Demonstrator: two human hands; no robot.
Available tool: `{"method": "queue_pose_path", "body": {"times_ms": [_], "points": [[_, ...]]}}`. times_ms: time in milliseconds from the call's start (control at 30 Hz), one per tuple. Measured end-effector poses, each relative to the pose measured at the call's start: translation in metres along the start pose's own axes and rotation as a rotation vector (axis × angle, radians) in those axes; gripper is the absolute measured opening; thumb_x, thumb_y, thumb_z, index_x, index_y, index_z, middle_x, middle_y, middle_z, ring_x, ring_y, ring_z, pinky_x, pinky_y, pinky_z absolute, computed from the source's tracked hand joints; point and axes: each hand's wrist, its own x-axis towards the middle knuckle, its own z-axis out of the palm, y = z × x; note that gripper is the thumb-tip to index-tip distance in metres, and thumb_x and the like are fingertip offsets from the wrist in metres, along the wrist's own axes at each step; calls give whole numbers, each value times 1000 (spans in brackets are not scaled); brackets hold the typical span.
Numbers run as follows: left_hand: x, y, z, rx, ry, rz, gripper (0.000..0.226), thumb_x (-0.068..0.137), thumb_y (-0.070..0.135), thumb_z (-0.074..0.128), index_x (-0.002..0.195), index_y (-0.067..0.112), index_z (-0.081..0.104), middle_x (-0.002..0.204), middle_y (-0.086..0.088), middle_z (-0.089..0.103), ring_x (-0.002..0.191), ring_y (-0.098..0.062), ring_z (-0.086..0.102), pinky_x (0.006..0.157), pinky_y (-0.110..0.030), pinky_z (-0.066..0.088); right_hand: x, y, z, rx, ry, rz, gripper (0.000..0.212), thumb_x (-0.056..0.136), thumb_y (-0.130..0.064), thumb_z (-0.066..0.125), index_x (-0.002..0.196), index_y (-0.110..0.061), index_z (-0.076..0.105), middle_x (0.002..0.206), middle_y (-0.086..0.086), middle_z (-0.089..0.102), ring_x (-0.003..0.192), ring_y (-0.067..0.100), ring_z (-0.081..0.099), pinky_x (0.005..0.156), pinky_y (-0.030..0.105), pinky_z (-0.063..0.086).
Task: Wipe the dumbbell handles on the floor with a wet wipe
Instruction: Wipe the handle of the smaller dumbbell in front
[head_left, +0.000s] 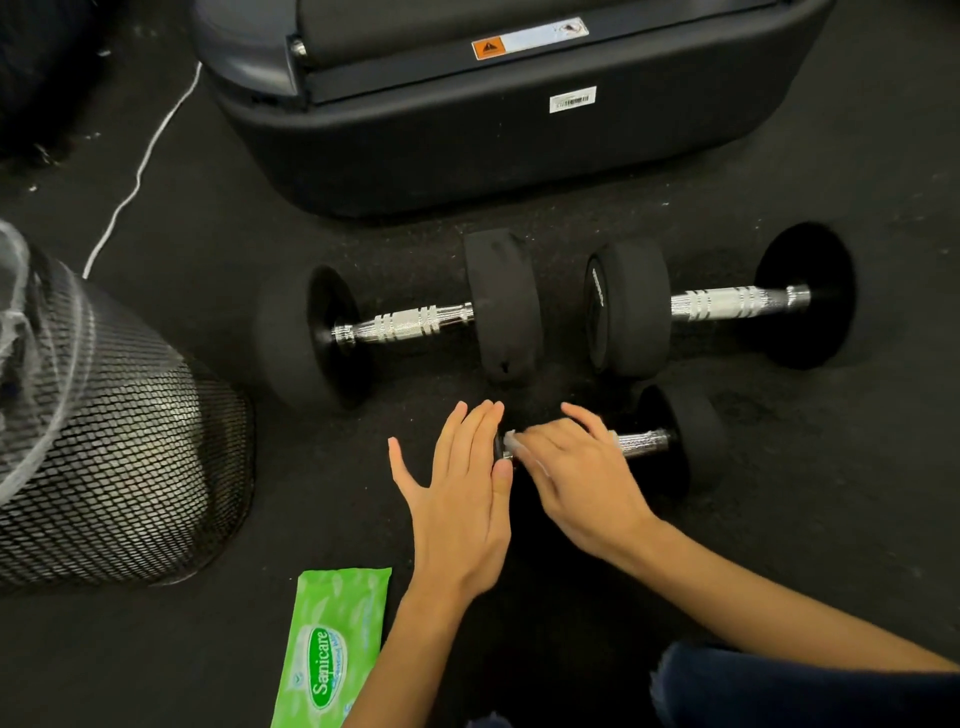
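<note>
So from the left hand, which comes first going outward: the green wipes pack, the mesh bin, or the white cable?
1. Green wipes pack, on the floor just below the left hand.
2. Mesh bin, farther off at the left.
3. White cable, farthest, up at the far left.

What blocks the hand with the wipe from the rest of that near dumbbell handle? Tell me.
Nothing visible. The right hand already presses the wet wipe on the near dumbbell's handle, whose bare chrome runs clear to the right weight. The left hand rests open against the left end.
</note>
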Motion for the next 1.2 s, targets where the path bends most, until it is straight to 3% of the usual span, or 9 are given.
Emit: {"method": "queue_pose_path", "body": {"times_ms": [133, 267, 433, 567, 800, 1000, 1200], "points": [[-2, 1, 0, -9, -8, 0, 49, 103, 38, 22, 150, 28, 31, 155, 21, 27, 147, -1, 13, 115, -60, -8, -12, 7, 0, 33, 34, -34, 37, 99, -26, 40, 124, -19, 66, 118, -7, 69, 112, 9, 61, 114, 32, 27], [-3, 2, 0, -4, -8, -5, 49, 102, 38, 23, 150, 28, 31, 155, 21, 27, 147, -1, 13, 115, -59, -9, -1, -2, 1, 4, 10, -5, 40, 97, -25, 35, 119, -20, 68, 109, -6, 71, 105, 11, 65, 113, 32, 25], [-1, 2, -1, -7, -1, -5, 49, 102, 37, 22, 149, 28, 33, 155, 20, 29, 147, 0, 14, 115, -59, -10, -34, 2, 14, -67, 71, -73, 42, 98, -26, 43, 135, -16, 58, 141, 1, 56, 136, 15, 47, 117, 39, 26], [0, 1, 0, 2, -3, -9, 48, 103, 38, 22, 149, 28, 33, 154, 20, 30, 146, 0, 14, 114, -57, -13, -23, -2, 19, -120, 111, -25, 43, 97, -27, 43, 137, -16, 55, 138, 0, 59, 130, 18, 53, 112, 41, 30], [3, 1, -1, 10, -10, -15, 48, 103, 38, 21, 149, 30, 31, 154, 21, 29, 146, 1, 13, 114, -58, -13, -49, 24, 31, -318, 48, -212, 59, 94, -23, 43, 152, -21, 33, 161, -1, 27, 150, 22, 19, 119, 46, 18], [4, 1, -1, 43, -16, -9, 49, 103, 40, 18, 149, 30, 31, 154, 19, 30, 146, 1, 14, 114, -61, -10, -43, 20, 31, -302, 85, -226, 61, 93, -25, 53, 151, -18, 35, 159, 3, 31, 149, 25, 19, 121, 47, 13], [4, 1, -1, 34, -12, -17, 49, 102, 41, 17, 149, 31, 32, 154, 22, 30, 146, 2, 14, 114, -60, -11, -48, 30, 25, -262, 86, -262, 61, 90, -31, 58, 147, -21, 42, 158, -1, 33, 148, 25, 23, 118, 46, 19]]}}
